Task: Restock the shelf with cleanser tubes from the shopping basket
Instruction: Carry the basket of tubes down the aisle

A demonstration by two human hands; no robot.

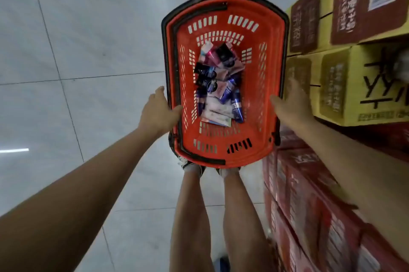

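Left hand (158,112): fingers curled over basket's left rim, gripping it.
Right hand (290,103): blurred at right rim; grip cannot be told.
Tubes (218,85): heaped on floor of orange basket (221,152).
Progress: none shelved; no shelf in view.
Obstruction: yellow cartons (354,85), red cartons (309,194) crowd right side.
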